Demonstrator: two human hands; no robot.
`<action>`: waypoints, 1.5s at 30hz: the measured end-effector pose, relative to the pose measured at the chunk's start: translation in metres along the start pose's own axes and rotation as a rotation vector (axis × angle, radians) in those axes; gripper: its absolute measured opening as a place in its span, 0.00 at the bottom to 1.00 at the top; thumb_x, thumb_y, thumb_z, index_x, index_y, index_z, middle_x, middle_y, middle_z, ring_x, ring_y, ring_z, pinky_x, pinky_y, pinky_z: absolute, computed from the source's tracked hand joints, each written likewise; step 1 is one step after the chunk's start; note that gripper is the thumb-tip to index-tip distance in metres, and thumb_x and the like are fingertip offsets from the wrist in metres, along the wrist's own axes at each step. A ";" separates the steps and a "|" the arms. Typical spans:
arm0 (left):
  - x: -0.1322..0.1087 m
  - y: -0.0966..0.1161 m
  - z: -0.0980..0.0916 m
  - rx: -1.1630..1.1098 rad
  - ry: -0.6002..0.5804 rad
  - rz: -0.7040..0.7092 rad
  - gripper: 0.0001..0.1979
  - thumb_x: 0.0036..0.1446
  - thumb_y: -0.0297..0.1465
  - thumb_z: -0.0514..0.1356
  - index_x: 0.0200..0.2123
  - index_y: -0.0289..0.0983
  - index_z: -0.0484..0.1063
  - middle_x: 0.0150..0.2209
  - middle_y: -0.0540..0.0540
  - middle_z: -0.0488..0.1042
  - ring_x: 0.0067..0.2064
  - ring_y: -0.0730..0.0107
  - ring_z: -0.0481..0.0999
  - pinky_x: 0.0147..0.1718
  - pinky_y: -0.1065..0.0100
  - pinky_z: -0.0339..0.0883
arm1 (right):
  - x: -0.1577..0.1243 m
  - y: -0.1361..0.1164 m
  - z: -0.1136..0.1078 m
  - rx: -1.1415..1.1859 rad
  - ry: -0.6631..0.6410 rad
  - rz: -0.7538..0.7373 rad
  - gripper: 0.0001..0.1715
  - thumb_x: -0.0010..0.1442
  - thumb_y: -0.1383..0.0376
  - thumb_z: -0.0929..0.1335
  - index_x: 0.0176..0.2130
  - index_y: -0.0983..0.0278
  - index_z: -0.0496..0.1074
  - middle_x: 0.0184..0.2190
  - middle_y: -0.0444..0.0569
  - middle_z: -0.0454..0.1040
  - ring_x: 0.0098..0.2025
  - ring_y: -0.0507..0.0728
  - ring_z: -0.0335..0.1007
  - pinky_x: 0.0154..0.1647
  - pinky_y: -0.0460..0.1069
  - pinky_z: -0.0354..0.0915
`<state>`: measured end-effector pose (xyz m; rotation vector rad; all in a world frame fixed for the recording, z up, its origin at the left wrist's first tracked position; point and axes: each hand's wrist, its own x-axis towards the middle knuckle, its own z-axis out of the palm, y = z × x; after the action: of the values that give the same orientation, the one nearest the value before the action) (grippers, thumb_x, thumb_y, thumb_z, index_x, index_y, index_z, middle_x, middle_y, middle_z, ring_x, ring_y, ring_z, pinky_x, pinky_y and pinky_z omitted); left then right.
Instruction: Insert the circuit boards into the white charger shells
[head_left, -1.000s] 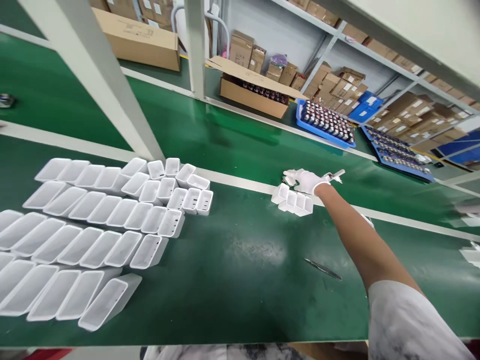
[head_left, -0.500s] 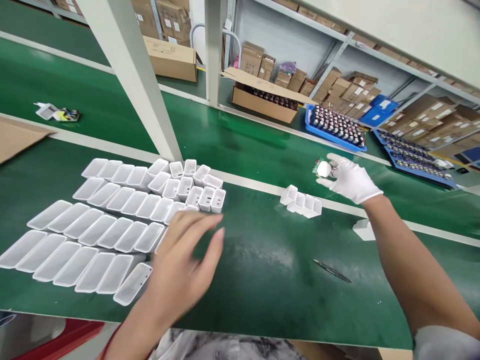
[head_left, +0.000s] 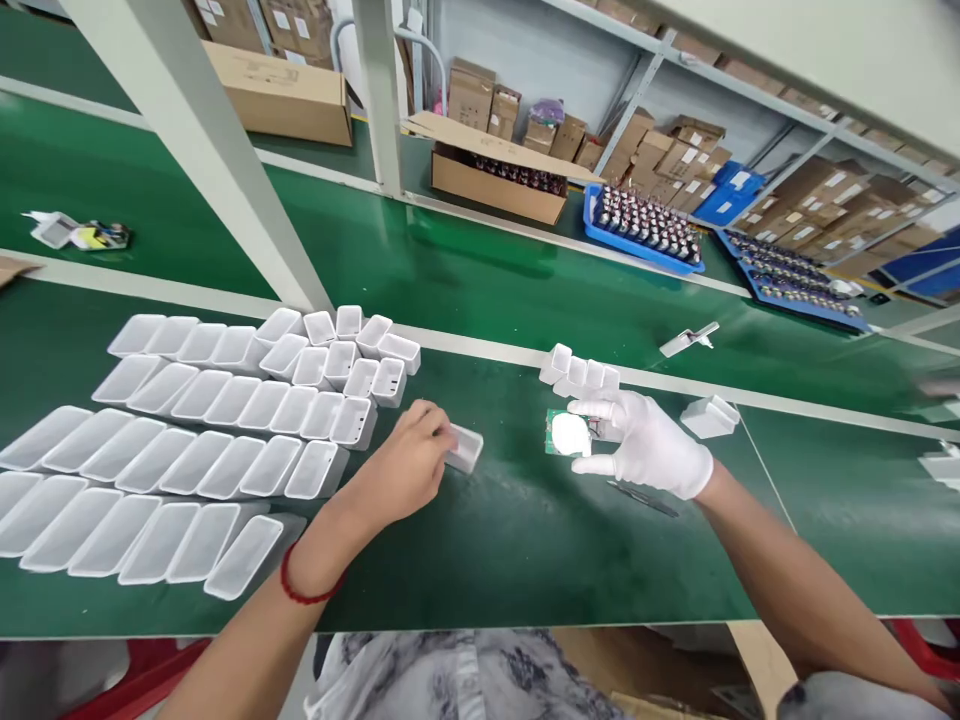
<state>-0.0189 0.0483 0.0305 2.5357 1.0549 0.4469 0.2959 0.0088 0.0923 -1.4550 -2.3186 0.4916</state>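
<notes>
My left hand (head_left: 409,468), bare with a red cord at the wrist, is closed around a small white plastic shell (head_left: 465,448) on the green mat. My right hand (head_left: 645,442) wears a white glove and pinches a small green circuit board with a white round part (head_left: 568,434) just above the mat. Rows of the same white shells (head_left: 187,440) lie to the left. A short row of shells (head_left: 579,374) sits behind my right hand.
Dark tweezers (head_left: 643,498) lie by my right wrist. A white piece (head_left: 709,415) and another small part (head_left: 688,340) lie to the right. A white post (head_left: 202,160) rises at left. Blue trays of parts (head_left: 645,228) and cardboard boxes (head_left: 495,185) stand behind.
My right hand came down from the belt's edge toward me with the board. My left hand reached in and closed on one shell beside the rows.
</notes>
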 end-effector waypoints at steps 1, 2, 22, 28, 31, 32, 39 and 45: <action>-0.006 0.002 0.000 -0.043 -0.038 0.054 0.15 0.53 0.17 0.54 0.28 0.40 0.76 0.39 0.43 0.72 0.50 0.58 0.69 0.48 0.59 0.71 | -0.003 -0.001 0.004 -0.012 -0.025 -0.025 0.33 0.50 0.52 0.77 0.53 0.60 0.72 0.44 0.54 0.75 0.37 0.60 0.74 0.33 0.55 0.74; -0.012 0.003 0.000 -0.088 -0.060 0.091 0.17 0.51 0.15 0.53 0.28 0.40 0.76 0.41 0.44 0.71 0.53 0.59 0.68 0.49 0.61 0.71 | -0.006 -0.004 0.009 -0.022 -0.040 -0.057 0.34 0.52 0.53 0.76 0.55 0.60 0.71 0.44 0.55 0.74 0.38 0.60 0.74 0.33 0.55 0.74; -0.038 0.030 0.053 -0.452 -0.052 -0.393 0.39 0.53 0.40 0.67 0.64 0.38 0.55 0.61 0.34 0.63 0.55 0.48 0.73 0.47 0.52 0.74 | 0.025 -0.057 0.039 -0.235 -0.087 -0.286 0.27 0.48 0.48 0.76 0.40 0.63 0.74 0.31 0.50 0.77 0.33 0.60 0.70 0.36 0.56 0.62; -0.044 0.028 0.058 -0.520 -0.049 -0.359 0.35 0.56 0.34 0.66 0.63 0.40 0.55 0.59 0.40 0.68 0.56 0.53 0.73 0.51 0.57 0.73 | 0.038 -0.071 0.040 -0.356 -0.224 -0.336 0.18 0.50 0.53 0.75 0.37 0.62 0.76 0.34 0.51 0.76 0.36 0.62 0.69 0.38 0.57 0.59; -0.046 0.024 0.063 -0.519 0.011 -0.387 0.29 0.53 0.33 0.68 0.57 0.40 0.63 0.52 0.42 0.75 0.52 0.55 0.76 0.48 0.59 0.74 | 0.048 -0.076 0.046 -0.435 -0.313 -0.370 0.15 0.53 0.55 0.73 0.35 0.63 0.75 0.30 0.50 0.73 0.32 0.61 0.67 0.36 0.57 0.56; -0.046 0.024 0.065 -0.509 0.040 -0.385 0.28 0.52 0.33 0.68 0.56 0.39 0.64 0.51 0.42 0.76 0.51 0.55 0.77 0.46 0.60 0.75 | 0.052 -0.078 0.047 -0.462 -0.337 -0.384 0.15 0.54 0.55 0.72 0.35 0.63 0.75 0.29 0.51 0.72 0.32 0.61 0.67 0.35 0.57 0.56; -0.047 0.024 0.072 -0.447 0.130 -0.315 0.28 0.53 0.33 0.68 0.56 0.37 0.65 0.46 0.43 0.78 0.42 0.60 0.79 0.36 0.66 0.75 | 0.073 -0.085 0.050 -0.591 -0.449 -0.474 0.17 0.59 0.53 0.68 0.30 0.64 0.71 0.26 0.50 0.69 0.28 0.59 0.64 0.33 0.55 0.54; -0.046 0.023 0.069 -0.427 0.172 -0.252 0.25 0.56 0.31 0.66 0.55 0.34 0.64 0.41 0.44 0.77 0.37 0.65 0.77 0.32 0.69 0.73 | 0.076 -0.089 0.055 -0.670 -0.476 -0.524 0.07 0.59 0.65 0.66 0.28 0.62 0.68 0.24 0.47 0.64 0.28 0.60 0.64 0.32 0.55 0.54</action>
<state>-0.0068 -0.0140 -0.0279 1.9911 1.1755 0.7387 0.1693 0.0358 0.0953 -0.9282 -3.3143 -0.1313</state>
